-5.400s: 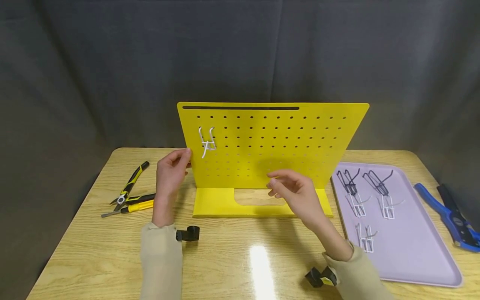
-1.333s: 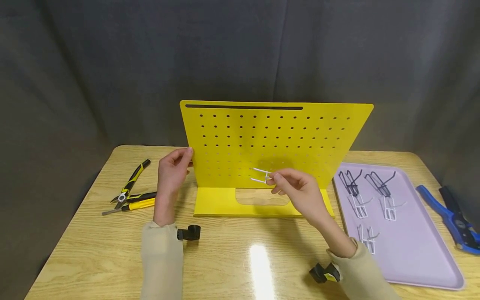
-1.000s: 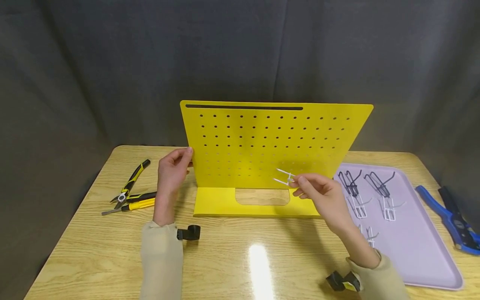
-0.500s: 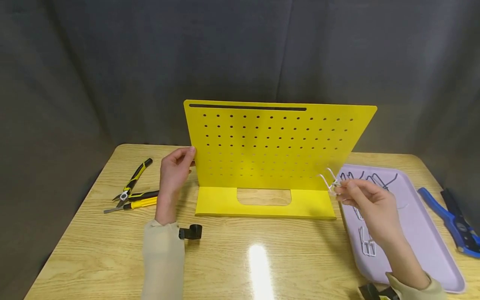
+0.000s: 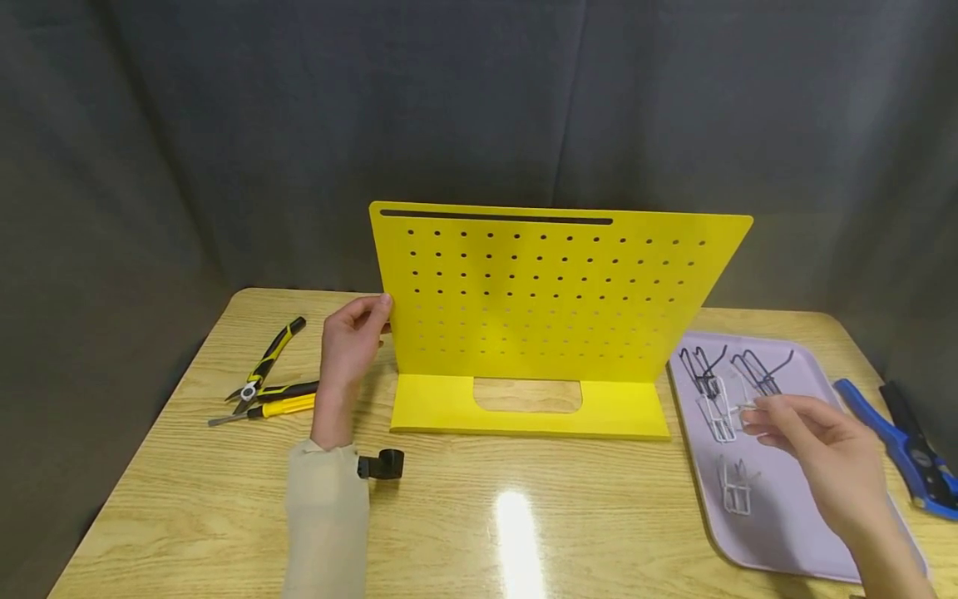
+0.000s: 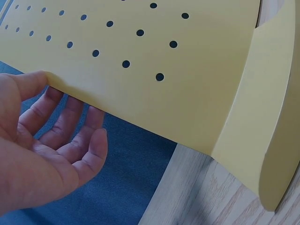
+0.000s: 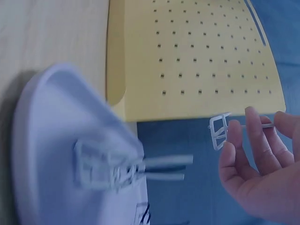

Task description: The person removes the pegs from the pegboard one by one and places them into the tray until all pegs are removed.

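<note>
A yellow pegboard [image 5: 539,333] stands upright on its flat base on the table. My left hand [image 5: 350,337] holds its left edge, with the thumb on the front face and the fingers behind, as the left wrist view shows. Over the lilac tray [image 5: 812,366], my right hand [image 5: 831,457] pinches a white wire pegboard hook [image 7: 225,126] by its single prong. On the tray lie black wire hooks [image 5: 703,378] at the back and white wire hooks [image 5: 737,499] nearer me. My right hand partly covers the tray.
Left of my left arm lie diagonal cutters [image 5: 258,366] and a yellow screwdriver [image 5: 284,406]. A blue-handled tool [image 5: 894,437] sits right of the tray. Behind the table hangs a dark curtain [image 5: 479,100].
The white hook was hanging at the pegboard's upper left; it is now in my right hand, which has carried it right from the board to above the tray. My left hand keeps its hold.
</note>
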Action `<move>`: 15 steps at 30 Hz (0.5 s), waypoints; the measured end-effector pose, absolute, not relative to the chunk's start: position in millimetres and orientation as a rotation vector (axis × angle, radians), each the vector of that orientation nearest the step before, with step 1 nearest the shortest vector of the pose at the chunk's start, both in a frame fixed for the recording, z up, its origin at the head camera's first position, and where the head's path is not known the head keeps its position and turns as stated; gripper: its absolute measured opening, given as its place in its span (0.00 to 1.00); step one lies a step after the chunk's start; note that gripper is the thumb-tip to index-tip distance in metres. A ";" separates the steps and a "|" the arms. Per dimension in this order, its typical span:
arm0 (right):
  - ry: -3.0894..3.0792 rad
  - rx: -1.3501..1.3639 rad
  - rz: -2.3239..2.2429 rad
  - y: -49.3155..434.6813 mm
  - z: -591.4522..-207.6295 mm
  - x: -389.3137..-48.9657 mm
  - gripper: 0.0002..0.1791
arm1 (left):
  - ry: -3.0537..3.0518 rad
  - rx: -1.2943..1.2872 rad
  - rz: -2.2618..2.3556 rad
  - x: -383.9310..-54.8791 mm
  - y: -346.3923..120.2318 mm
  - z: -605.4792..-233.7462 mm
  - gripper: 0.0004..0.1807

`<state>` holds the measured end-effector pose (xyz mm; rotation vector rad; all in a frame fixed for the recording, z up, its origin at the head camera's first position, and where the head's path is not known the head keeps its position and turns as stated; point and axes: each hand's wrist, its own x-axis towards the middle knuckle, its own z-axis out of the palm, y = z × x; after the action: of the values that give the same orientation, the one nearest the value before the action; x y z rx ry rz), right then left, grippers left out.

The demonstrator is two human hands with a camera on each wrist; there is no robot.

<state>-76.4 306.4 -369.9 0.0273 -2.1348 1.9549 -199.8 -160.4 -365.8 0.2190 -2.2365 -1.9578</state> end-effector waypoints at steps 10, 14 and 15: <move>-2.270 -0.189 1.779 344.5 -387.8 -52.2 0.08 | -2.241 0.220 -1.922 -201.6 -160.7 -367.8 0.21; -2.378 -0.296 1.729 356.4 -402.6 -45.1 0.08 | -2.244 0.211 -1.922 -201.0 -160.8 -367.0 0.21; -2.411 -0.339 1.714 358.6 -405.9 -43.8 0.09 | -2.247 0.205 -1.920 -201.0 -161.1 -367.0 0.22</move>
<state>-43.8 358.6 -405.9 -0.3391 -2.4107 1.7144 -201.0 -161.1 -367.0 0.2050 -2.2473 -1.9197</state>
